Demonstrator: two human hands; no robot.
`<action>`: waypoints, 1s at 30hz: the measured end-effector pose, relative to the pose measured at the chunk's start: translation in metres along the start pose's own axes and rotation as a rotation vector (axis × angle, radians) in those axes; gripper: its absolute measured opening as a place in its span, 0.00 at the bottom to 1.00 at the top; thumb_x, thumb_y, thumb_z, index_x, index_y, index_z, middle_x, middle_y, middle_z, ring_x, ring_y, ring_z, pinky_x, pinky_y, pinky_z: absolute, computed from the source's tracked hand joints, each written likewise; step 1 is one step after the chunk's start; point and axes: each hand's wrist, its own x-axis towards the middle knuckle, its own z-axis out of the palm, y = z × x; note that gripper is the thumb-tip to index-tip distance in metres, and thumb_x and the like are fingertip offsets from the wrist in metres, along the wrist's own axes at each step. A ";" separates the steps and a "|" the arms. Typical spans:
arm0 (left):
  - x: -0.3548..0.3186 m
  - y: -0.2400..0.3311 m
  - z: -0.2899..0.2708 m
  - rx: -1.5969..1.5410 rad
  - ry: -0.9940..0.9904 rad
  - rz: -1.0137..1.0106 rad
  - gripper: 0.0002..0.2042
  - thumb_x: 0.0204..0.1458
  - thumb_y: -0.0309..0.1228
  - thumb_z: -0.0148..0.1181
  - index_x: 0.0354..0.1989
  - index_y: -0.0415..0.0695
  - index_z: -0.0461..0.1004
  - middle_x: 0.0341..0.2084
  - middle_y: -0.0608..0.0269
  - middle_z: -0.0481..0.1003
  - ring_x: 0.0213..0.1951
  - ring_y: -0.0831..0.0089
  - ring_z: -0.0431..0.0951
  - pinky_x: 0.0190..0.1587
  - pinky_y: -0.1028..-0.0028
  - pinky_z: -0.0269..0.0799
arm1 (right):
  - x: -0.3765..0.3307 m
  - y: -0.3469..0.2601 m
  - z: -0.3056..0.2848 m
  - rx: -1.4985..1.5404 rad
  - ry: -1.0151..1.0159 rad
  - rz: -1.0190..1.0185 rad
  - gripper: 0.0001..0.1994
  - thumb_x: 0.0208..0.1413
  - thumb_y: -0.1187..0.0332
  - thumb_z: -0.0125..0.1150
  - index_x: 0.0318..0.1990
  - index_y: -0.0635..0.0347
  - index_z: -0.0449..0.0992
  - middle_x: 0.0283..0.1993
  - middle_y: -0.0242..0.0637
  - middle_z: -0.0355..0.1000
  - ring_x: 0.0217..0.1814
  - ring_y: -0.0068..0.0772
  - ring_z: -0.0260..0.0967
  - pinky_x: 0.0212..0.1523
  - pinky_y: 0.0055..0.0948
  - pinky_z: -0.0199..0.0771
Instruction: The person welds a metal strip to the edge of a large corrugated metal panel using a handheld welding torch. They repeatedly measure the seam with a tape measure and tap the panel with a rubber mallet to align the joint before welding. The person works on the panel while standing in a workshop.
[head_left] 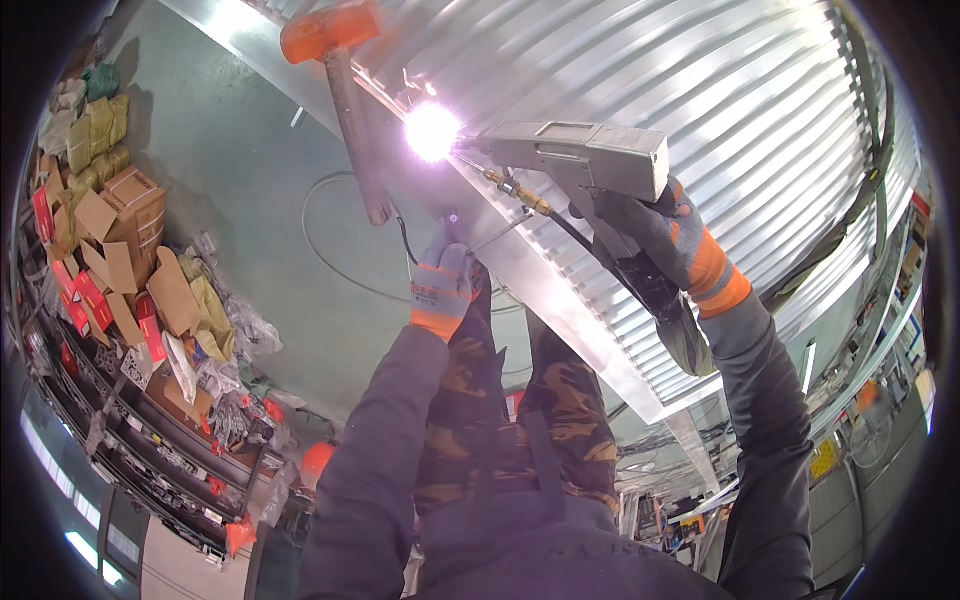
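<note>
— So, what has the right hand (pixel 668 232) got?

— It is closed round the handle of a grey welding gun (pixel 580 155). The glove is grey and orange; its fingers wrap the grip, so the trigger is hidden. A brass fitting and a dark hose (pixel 640 280) leave the gun below the hand.

— And the tip?

— Lost in the glare (pixel 432 130). The white flash swallows the nozzle and the spot on the metal edge (pixel 540 280) it meets, so the seam cannot be made out.

— The left hand (pixel 442 285)?

— Gloved too, raised against the flat metal edge just below the flash. The fingers look bunched together, pressing there; whether they pinch anything I cannot tell.

— Anything else on the work?

— An orange-headed hammer (pixel 335 60) lies on the panel (pixel 700 80) edge, its handle running down toward the left hand, apart from it. The ribbed panel bends off to the rim at right.

— Off to the side?

— Cardboard boxes (pixel 120 230) piled at left, blurred toward the rim.
</note>
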 end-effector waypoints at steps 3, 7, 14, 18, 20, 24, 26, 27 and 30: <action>0.000 0.003 -0.003 -0.044 -0.048 -0.070 0.10 0.62 0.23 0.55 0.50 0.40 0.74 0.62 0.39 0.68 0.27 0.62 0.81 0.28 0.67 0.78 | -0.001 0.006 -0.004 0.008 -0.016 -0.039 0.21 0.63 0.73 0.63 0.63 0.64 0.68 0.57 0.43 0.74 0.55 0.30 0.75 0.51 0.27 0.78; 0.000 -0.001 -0.005 0.030 -0.044 -0.022 0.08 0.62 0.23 0.55 0.48 0.39 0.74 0.61 0.38 0.69 0.28 0.58 0.81 0.30 0.65 0.78 | -0.005 0.007 -0.004 -0.057 -0.034 -0.063 0.23 0.63 0.71 0.63 0.64 0.62 0.67 0.57 0.44 0.74 0.55 0.30 0.75 0.52 0.27 0.78; 0.003 -0.003 -0.009 0.056 -0.021 0.055 0.04 0.60 0.21 0.56 0.42 0.39 0.74 0.62 0.36 0.68 0.33 0.53 0.81 0.35 0.60 0.78 | -0.054 0.005 0.004 -0.041 0.175 -0.184 0.16 0.60 0.70 0.68 0.53 0.64 0.77 0.39 0.33 0.79 0.40 0.21 0.74 0.39 0.22 0.74; 0.002 0.009 -0.018 -0.149 -0.178 -0.251 0.05 0.60 0.27 0.57 0.38 0.39 0.73 0.63 0.38 0.67 0.44 0.41 0.79 0.43 0.54 0.78 | -0.091 0.030 -0.009 -0.525 0.353 -0.475 0.25 0.57 0.68 0.65 0.61 0.66 0.71 0.54 0.45 0.75 0.54 0.37 0.74 0.52 0.32 0.76; 0.003 0.005 -0.020 0.004 -0.205 -0.162 0.05 0.60 0.28 0.57 0.38 0.39 0.73 0.63 0.38 0.67 0.44 0.41 0.79 0.43 0.55 0.78 | -0.086 0.046 -0.010 -0.888 0.574 -0.777 0.28 0.57 0.67 0.62 0.65 0.66 0.68 0.61 0.53 0.73 0.63 0.49 0.72 0.60 0.38 0.75; 0.019 0.007 -0.041 0.192 -0.241 0.064 0.03 0.60 0.25 0.58 0.39 0.41 0.76 0.62 0.43 0.69 0.46 0.46 0.79 0.47 0.59 0.76 | -0.065 0.101 -0.033 -1.094 0.997 -0.823 0.27 0.50 0.72 0.64 0.62 0.55 0.75 0.64 0.46 0.68 0.54 0.46 0.77 0.52 0.36 0.81; 0.030 0.004 -0.065 0.217 -0.287 0.143 0.04 0.60 0.27 0.57 0.40 0.41 0.76 0.60 0.43 0.70 0.48 0.45 0.78 0.49 0.58 0.75 | -0.056 0.103 -0.031 -1.055 1.106 -0.714 0.28 0.48 0.77 0.64 0.60 0.48 0.77 0.61 0.42 0.68 0.44 0.40 0.80 0.44 0.34 0.82; 0.038 0.003 -0.077 0.196 -0.290 0.125 0.04 0.60 0.27 0.57 0.40 0.41 0.76 0.59 0.44 0.71 0.48 0.45 0.78 0.49 0.58 0.75 | -0.052 0.103 -0.033 -1.079 1.138 -0.707 0.28 0.48 0.79 0.64 0.60 0.45 0.77 0.61 0.41 0.68 0.41 0.40 0.79 0.41 0.35 0.82; 0.071 0.007 -0.123 0.238 -0.285 0.137 0.04 0.59 0.26 0.58 0.40 0.41 0.76 0.54 0.45 0.74 0.47 0.46 0.78 0.47 0.58 0.76 | -0.040 0.114 -0.038 -1.028 1.147 -0.661 0.27 0.49 0.79 0.64 0.58 0.43 0.78 0.58 0.40 0.69 0.35 0.41 0.78 0.37 0.35 0.81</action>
